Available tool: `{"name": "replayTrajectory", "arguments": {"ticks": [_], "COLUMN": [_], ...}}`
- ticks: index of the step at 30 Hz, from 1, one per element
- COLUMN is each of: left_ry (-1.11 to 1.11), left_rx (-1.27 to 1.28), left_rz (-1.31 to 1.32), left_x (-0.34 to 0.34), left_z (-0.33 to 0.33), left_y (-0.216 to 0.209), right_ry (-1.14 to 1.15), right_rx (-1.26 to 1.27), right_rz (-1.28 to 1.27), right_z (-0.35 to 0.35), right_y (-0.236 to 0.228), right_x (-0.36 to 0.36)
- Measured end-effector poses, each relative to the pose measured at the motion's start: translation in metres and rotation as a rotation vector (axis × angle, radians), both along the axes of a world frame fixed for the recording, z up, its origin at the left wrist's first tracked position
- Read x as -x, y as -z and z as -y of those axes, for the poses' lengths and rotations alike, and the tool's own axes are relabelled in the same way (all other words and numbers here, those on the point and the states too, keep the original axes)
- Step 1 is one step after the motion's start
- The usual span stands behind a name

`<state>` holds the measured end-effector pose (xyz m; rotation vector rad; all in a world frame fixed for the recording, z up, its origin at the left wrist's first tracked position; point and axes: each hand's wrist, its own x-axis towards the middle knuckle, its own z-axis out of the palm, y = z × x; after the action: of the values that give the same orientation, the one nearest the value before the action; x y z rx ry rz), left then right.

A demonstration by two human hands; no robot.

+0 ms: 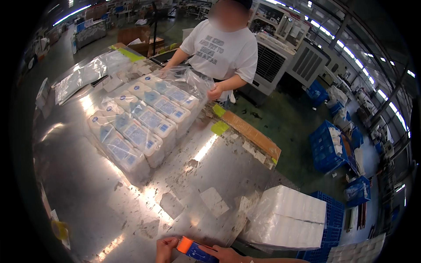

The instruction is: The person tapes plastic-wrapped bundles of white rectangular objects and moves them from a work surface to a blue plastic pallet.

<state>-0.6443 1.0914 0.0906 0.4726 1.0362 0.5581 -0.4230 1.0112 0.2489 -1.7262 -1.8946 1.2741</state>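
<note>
By the near edge of the worktop [87, 197], I see the right hand [226, 254] gripping a blue-and-orange tool [198, 252], seemingly to steady it; the left hand [165, 250] curls beside its orange end, but I cannot tell whether it grips anything. Farther off, bottles [133, 129] lie snugly together, perhaps for stability, under film [199, 80] a co-worker [221, 46] holds, likely to spread it.

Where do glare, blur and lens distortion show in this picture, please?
Head view: glare streaks the metal table; head view: the standing co-worker's face is blurred; head view, right: the overhead lights run in a curve, with black corners from the fisheye; head view, bottom: the orange-and-blue tool shows vividly.
</note>
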Motion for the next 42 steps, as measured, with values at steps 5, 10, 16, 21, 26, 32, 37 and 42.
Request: {"name": "replayTrajectory", "arguments": {"ticks": [5, 10, 16, 21, 26, 32, 37, 42], "left_ry": [-0.020, 0.138, 0.142, 0.077, 0.066, -0.037, -0.031, 0.023], "left_rx": [-0.358, -0.435, -0.417, -0.536, -0.599, -0.667, -0.699, -0.737], "left_rz": [-0.046, -0.105, -0.197, -0.369, -0.611, -0.701, -0.762, -0.866], "left_x": [-0.019, -0.038, -0.057, -0.048, -0.028, -0.015, -0.014, -0.020], "left_z": [-0.072, -0.085, -0.066, -0.056, -0.050, -0.047, -0.050, -0.055], "left_y": [-0.100, -0.125, -0.106, -0.057, 0.004, 0.000, 0.006, -0.012], "right_ry": [0.077, 0.096, 0.225, 0.197, 0.192, 0.161, 0.192, 0.066], "right_rx": [-0.295, 0.003, 0.170, 0.105, -0.060, 0.230, 0.282, 0.225], "right_rz": [0.025, 0.216, 0.238, 0.210, 0.016, 0.005, 0.061, 0.174], "right_z": [0.047, 0.117, 0.113, 0.108, 0.102, 0.074, 0.069, 0.062], "right_y": [0.006, 0.014, -0.042, -0.028, 0.028, 0.022, 0.039, 0.046], "right_x": [-0.028, -0.067, -0.048, -0.040, -0.039, -0.029, -0.027, -0.029]}}
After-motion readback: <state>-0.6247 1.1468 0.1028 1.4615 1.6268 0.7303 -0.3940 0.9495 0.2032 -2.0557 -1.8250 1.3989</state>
